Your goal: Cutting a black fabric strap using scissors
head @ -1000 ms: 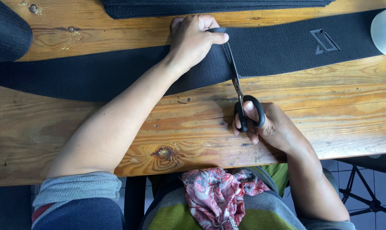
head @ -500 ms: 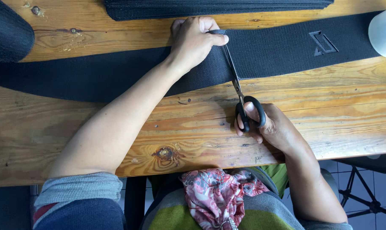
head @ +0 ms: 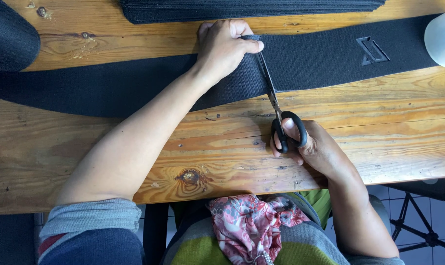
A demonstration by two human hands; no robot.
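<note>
A wide black elastic band (head: 109, 88) lies across a wooden table (head: 222, 162), with a raised angular emblem (head: 373, 50) toward its right end. My left hand (head: 226, 46) presses flat on the band near its far edge. My right hand (head: 313, 145) grips black-handled scissors (head: 276, 105), thumb and fingers through the loops. The blades run up across the band just to the right of my left hand, closed or nearly closed along the cut line.
A stack of black strips (head: 252, 9) lies at the table's far edge. A dark rounded roll (head: 9, 37) sits at the far left, a white rounded object (head: 443, 39) at the far right. A patterned red cloth (head: 247, 228) rests on my lap. A black stand (head: 418, 230) is on the tiled floor.
The scissors and my right hand have barely shifted; the blades reach a little farther across the band. My left hand stays in place.
</note>
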